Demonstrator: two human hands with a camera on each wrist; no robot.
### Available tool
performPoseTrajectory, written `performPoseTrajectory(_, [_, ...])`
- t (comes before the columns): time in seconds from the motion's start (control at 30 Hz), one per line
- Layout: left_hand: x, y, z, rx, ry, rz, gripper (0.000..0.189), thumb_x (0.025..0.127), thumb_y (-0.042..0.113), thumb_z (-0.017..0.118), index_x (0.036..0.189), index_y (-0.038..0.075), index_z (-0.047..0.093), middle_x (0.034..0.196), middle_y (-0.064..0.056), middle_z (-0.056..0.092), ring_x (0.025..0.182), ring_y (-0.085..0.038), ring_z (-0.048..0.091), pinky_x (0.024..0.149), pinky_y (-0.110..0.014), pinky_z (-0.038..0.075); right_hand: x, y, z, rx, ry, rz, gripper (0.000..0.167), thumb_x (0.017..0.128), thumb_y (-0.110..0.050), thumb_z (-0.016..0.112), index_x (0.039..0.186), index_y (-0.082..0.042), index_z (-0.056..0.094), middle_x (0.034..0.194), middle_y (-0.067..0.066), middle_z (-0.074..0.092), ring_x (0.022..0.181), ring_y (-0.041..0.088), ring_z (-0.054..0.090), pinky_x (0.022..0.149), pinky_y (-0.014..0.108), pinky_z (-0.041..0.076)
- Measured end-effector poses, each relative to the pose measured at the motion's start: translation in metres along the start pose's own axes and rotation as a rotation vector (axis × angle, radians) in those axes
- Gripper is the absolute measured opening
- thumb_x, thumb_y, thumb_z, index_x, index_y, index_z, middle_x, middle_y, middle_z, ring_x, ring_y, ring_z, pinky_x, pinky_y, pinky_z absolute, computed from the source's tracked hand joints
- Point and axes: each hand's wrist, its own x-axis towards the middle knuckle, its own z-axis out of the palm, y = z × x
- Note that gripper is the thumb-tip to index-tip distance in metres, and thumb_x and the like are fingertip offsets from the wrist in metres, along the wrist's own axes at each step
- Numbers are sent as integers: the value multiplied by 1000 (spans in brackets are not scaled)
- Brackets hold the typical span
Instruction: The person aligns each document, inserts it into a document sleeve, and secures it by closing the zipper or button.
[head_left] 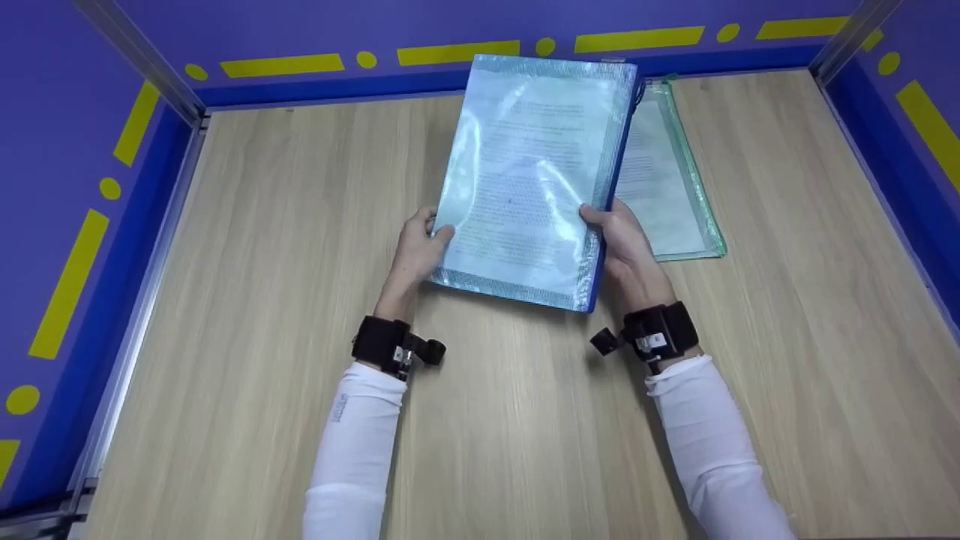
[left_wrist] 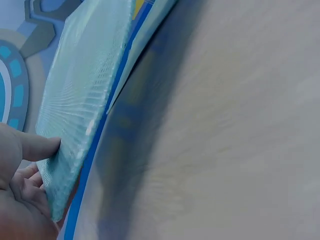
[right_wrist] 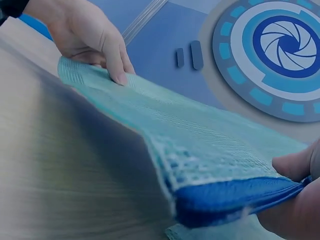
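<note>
A clear mesh zip document pouch (head_left: 525,180) with a blue zipper edge is held tilted above the table, printed paper showing through its shiny front. My left hand (head_left: 420,244) grips its left edge near the lower corner, the thumb on the front face. On the opposite edge, my right hand (head_left: 622,240) pinches the pouch by its blue zipper (right_wrist: 230,197), thumb in front. Partly hidden behind it, a second document pouch (head_left: 675,180) with a green border lies on the table, with a printed sheet inside.
The wood-grain table (head_left: 285,300) is bordered by blue panels (head_left: 300,37) with yellow marks at the back and both sides. Metal rails (head_left: 142,315) run along the left side. Each wrist wears a black camera strap (head_left: 382,343).
</note>
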Motion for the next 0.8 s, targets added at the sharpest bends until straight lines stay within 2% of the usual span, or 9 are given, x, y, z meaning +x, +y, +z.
performPoseTrajectory(0.2, [-9,-1,-1,-78,29,24,37,103,11,48,139,1,48,122,-16,66,103,-22,67,82,-29,55,-6,-3,-1,-79,-28,6,50,100,-12,53,147,-10,37,116,4,63,103,17,64,93,31,50])
performPoseTrajectory(0.3, [-13,1,-3,-123,54,41,35,103,9,47,137,0,48,124,-18,65,106,-24,66,85,-30,55,-11,-6,-4,-113,-76,-16,57,100,-13,54,152,-13,34,121,6,63,107,19,66,92,34,53])
performPoseTrajectory(0.43, [-17,1,-6,-160,97,63,36,103,7,46,138,-1,45,130,-19,63,111,-25,65,90,-31,54,-18,-9,-8,-191,-126,-66,63,98,-8,54,156,-10,28,121,8,66,103,17,69,86,30,58])
performPoseTrajectory(0.6, [-20,0,-9,-140,117,76,36,104,6,42,139,-2,44,130,-21,61,111,-27,64,91,-34,54,-23,-9,-12,-372,-116,-94,66,96,-1,56,156,-5,28,105,-1,70,92,9,70,80,22,58])
performPoseTrajectory(0.7, [-21,-1,-12,-102,94,76,36,104,5,39,139,-2,43,132,-20,60,113,-26,62,95,-36,52,-26,-8,-12,-448,-92,-108,64,95,-1,58,153,-3,33,99,-6,71,88,7,71,78,21,59])
performPoseTrajectory(0.8, [-22,-2,-14,-51,63,65,38,104,5,36,141,-1,41,134,-19,58,115,-26,61,99,-38,51,-26,-8,-12,-476,-84,-112,62,95,-2,59,152,-1,35,99,-5,72,86,7,72,78,21,59])
